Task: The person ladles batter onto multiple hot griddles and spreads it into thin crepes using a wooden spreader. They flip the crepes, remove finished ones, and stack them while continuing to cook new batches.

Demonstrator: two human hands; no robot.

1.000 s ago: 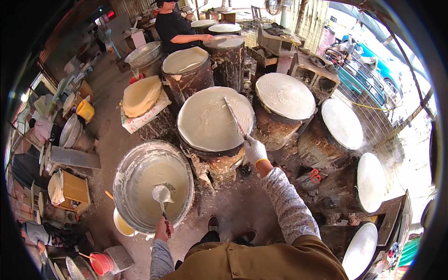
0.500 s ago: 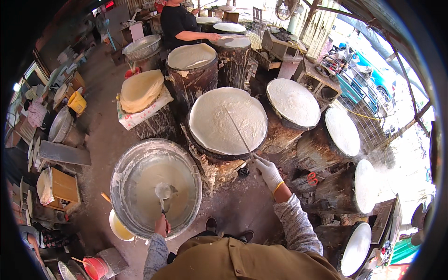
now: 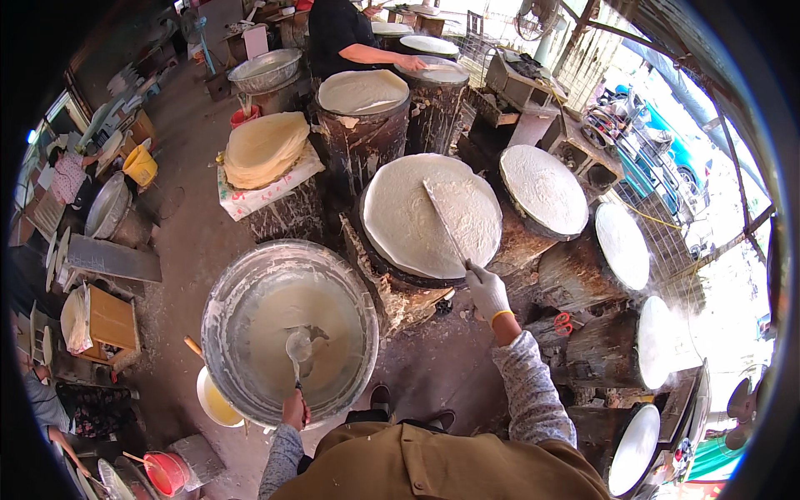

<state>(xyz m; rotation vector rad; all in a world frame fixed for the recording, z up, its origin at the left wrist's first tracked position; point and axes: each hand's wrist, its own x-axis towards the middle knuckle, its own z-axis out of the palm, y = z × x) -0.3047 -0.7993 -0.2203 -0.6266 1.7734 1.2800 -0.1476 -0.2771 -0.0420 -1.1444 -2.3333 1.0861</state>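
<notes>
left hand (image 3: 293, 410) gripping ladle (image 3: 298, 348) in batter basin (image 3: 229, 287), gloved right hand (image 3: 487, 290) closed on long spreader stick (image 3: 446, 223) across round griddle (image 3: 392, 217) ahead

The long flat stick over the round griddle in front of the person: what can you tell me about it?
The long flat stick is a thin, pale, straight blade, seemingly wood coated in batter. The white-gloved right hand grips its near end. It lies slanted across the batter-covered round griddle, its far end reaching about to the griddle's middle. Whether it presses on the batter sheet or hovers just above cannot be told.
</notes>
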